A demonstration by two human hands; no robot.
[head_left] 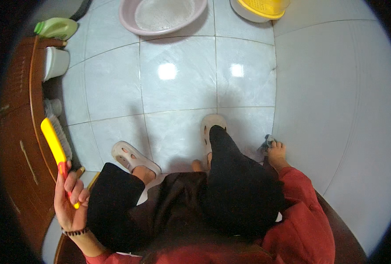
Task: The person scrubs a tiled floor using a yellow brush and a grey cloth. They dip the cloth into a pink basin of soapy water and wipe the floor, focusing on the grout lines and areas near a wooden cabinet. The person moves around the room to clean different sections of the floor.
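My left hand [70, 198], at the lower left, grips the red handle of a scrubbing brush [54, 140]. The brush is held up at a tilt, its yellow back towards the left and its pale bristles facing right. Low at the right, beside my black-clad leg, my right hand [276, 153] has its fingers curled on a small grey and black item [268, 142] near the wall. Most of that item is hidden by the hand and leg, so its kind is unclear.
A pink basin [129, 19] holding whitish liquid stands on the tiled floor ahead. Right of it is a tub with a yellow strainer [265, 8]. Brown wooden furniture [20, 132], a white bucket [57, 62] and a green jug [58, 29] line the left. A wall [327, 92] rises at right.
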